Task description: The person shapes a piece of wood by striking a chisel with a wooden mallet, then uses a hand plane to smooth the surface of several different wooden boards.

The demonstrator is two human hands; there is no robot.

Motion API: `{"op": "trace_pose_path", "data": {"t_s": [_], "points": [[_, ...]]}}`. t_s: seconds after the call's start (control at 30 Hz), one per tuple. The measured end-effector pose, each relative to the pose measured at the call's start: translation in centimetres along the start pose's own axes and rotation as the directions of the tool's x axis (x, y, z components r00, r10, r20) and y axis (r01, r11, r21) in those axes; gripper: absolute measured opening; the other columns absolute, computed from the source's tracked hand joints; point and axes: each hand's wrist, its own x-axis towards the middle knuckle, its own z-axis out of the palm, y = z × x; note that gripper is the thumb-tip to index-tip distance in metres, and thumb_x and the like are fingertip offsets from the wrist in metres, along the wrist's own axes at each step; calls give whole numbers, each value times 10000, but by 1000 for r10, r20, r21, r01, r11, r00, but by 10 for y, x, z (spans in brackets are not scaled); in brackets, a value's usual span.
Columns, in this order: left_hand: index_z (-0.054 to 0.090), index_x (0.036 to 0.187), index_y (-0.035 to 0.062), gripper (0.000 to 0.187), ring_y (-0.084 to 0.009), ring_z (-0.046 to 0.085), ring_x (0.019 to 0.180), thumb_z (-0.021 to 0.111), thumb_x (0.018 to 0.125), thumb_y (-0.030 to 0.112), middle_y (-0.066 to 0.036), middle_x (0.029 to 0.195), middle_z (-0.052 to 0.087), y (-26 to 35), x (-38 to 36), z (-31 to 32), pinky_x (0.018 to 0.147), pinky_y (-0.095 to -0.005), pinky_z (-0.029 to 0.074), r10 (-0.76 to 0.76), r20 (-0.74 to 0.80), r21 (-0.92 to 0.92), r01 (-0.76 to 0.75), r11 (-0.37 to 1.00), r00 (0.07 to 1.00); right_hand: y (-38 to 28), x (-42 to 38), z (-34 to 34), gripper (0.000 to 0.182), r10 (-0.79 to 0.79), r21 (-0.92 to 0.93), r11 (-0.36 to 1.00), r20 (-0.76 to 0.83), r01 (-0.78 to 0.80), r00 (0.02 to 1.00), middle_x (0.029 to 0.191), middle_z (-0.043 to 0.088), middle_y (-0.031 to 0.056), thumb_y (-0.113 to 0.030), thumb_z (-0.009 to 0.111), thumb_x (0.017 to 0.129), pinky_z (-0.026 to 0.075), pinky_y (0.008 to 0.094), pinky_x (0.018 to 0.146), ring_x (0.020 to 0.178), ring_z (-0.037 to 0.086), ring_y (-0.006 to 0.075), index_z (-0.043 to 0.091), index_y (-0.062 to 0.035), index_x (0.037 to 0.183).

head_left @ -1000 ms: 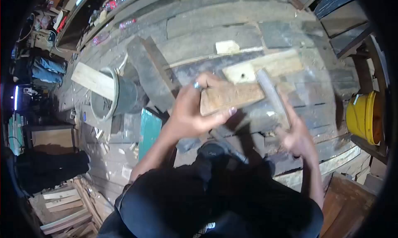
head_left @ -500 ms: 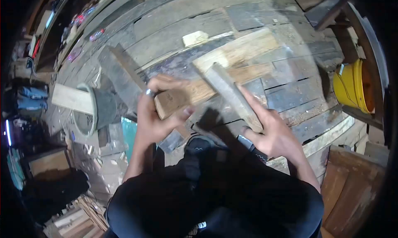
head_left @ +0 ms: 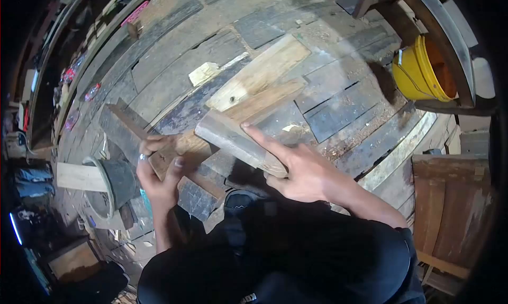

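My left hand (head_left: pixel 160 171) grips the near end of a long wooden plank (head_left: pixel 264 102), thumb on one side and fingers on the other. That plank slants away to the upper right. In my right hand (head_left: pixel 304 171) is a thick greyish wooden bar (head_left: pixel 233 140), with the index finger stretched along its edge. The bar lies across the plank in this view, its far end close to my left hand. Just beyond, a pale board (head_left: pixel 264 74) with a dark knot rests on the floor planks.
A yellow bucket (head_left: pixel 415 74) stands at the upper right. To the left, a dark bucket (head_left: pixel 119 182) has a pale board (head_left: pixel 79 177) across its mouth. A small pale wood scrap (head_left: pixel 203 73) lies ahead. A brown wooden panel (head_left: pixel 450 209) is at the right.
The view has shifted, moving the surroundings left and down at the left side. My right hand has brought the bar toward my left hand, turned flatter across the plank. Both grips stay.
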Motion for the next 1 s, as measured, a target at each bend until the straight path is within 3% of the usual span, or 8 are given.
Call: {"op": "trace_pose_path", "data": {"t_s": [0.17, 0.23, 0.47, 0.53, 0.73, 0.9, 0.97, 1.0], "points": [[623, 1137, -32, 390, -250, 597, 1138, 735, 915, 269, -138, 1173, 622, -1, -4, -6, 1046, -393, 429, -5, 30, 160, 0, 987, 1000, 110, 27, -24, 929, 453, 34, 890, -190, -455, 871, 1085, 739, 316, -214, 664, 895, 573, 490, 926, 990, 726, 464, 201, -299, 1697], [616, 1156, -32, 405, -249, 598, 1135, 738, 914, 269, -136, 1149, 625, -1, -4, -3, 1045, -386, 428, 47, 44, 159, -53, 986, 998, 186, 31, -35, 927, 441, -35, 875, -352, -483, 826, 1054, 747, 305, -214, 662, 879, 570, 487, 885, 954, 740, 428, 229, -275, 1696], [592, 1086, -3, 437, -222, 594, 1050, 757, 949, 377, -133, 1103, 627, 4, 7, 5, 988, -374, 444, 78, 19, 118, -80, 990, 997, 6, -2, -18, 929, 89, 23, 996, 26, -90, 996, 1090, 735, 302, -229, 674, 918, 569, 520, 988, 986, 717, 481, 176, -375, 1689], [593, 1089, -2, 441, -221, 595, 1045, 752, 952, 386, -131, 1098, 628, 5, 5, 6, 987, -373, 444, 75, 33, 148, -79, 986, 997, 0, -4, -25, 919, 187, 51, 980, 73, -191, 980, 1059, 739, 292, -229, 667, 922, 566, 528, 965, 970, 714, 485, 181, -391, 1686], [616, 1119, -24, 437, -230, 627, 1065, 785, 936, 335, -150, 1115, 658, -7, -3, 0, 984, -370, 478, 67, -26, 124, -63, 990, 997, 227, 39, -35, 935, 457, -68, 856, -364, -513, 812, 1091, 744, 295, -277, 680, 877, 580, 485, 933, 998, 748, 410, 228, -331, 1694], [609, 1123, -34, 440, -222, 624, 1041, 720, 982, 368, -147, 1101, 646, -11, 8, -4, 968, -375, 481, 136, -18, 196, -130, 972, 990, 48, 14, -22, 909, 242, 60, 970, -111, -237, 964, 1041, 746, 278, -227, 670, 884, 585, 475, 917, 918, 750, 393, 255, -330, 1687], [610, 1143, -45, 494, -220, 613, 1026, 687, 999, 421, -147, 1090, 638, -10, 9, -5, 964, -379, 472, 53, -38, 159, -46, 986, 998, -26, -2, -38, 902, 254, 54, 962, 176, -267, 951, 983, 745, 267, -190, 671, 888, 586, 480, 905, 888, 746, 395, 268, -346, 1681], [612, 1149, -42, 592, -223, 611, 1026, 609, 1025, 536, -149, 1094, 640, -6, 9, -3, 956, -369, 470, 89, -28, 236, -80, 969, 996, -14, -2, -32, 901, 186, 67, 979, 97, -193, 978, 956, 746, 258, -193, 680, 891, 591, 482, 895, 878, 745, 396, 271, -354, 1678]]}}
